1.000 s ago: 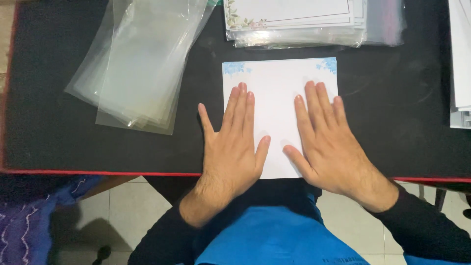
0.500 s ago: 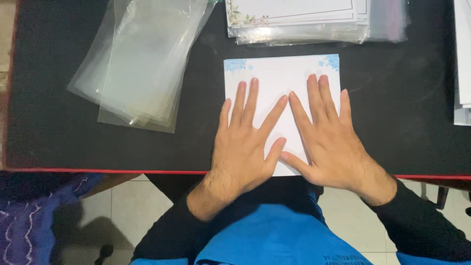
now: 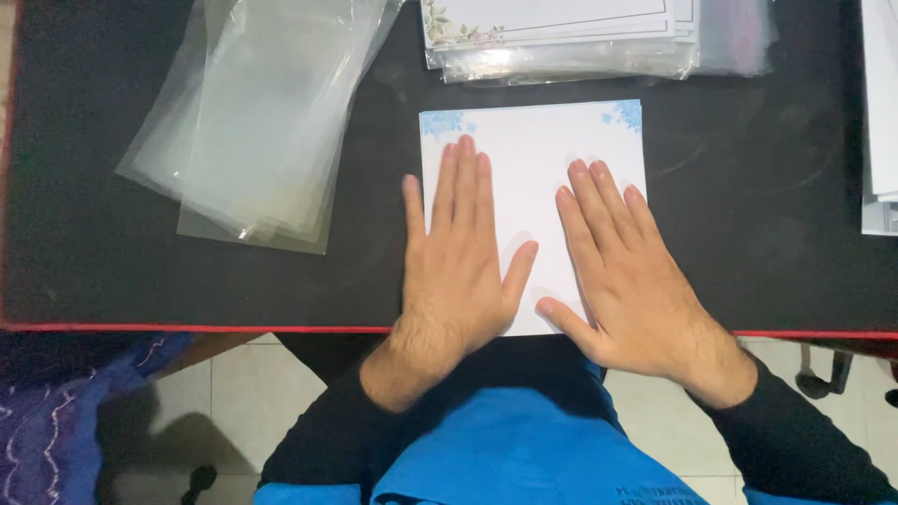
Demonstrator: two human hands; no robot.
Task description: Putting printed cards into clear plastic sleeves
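the left hand (image 3: 458, 271) lies flat and fully open, palm down, on the left half of a white rectangular sheet of paper with pale blue flower prints in its two far corners (image 3: 533, 140); its little finger reaches past the sheet's left edge onto the desk. the right hand (image 3: 627, 281) lies the same way on the right half, fingers spread a little, thumb pointing inward near the sheet's near edge. neither hand grips anything; both only press down.

the sheet sits in the middle of the black desk with a red front edge (image 3: 112, 281), its near edge just over the desk's front. it looks as though the paper is being smoothed or pressed flat, and any further handling would call for lifting a palm and getting fingertips under an edge, since nothing is pinched now.

to the left, well apart from the sheet, lies a loose pile of clear plastic sleeves (image 3: 262, 122). beyond the sheet, near its far edge but not touching, rests a stack of bordered floral cards in clear wrapping (image 3: 561, 37). more white papers (image 3: 881, 112) show at the right border. nothing lies on the sheet besides the hands.
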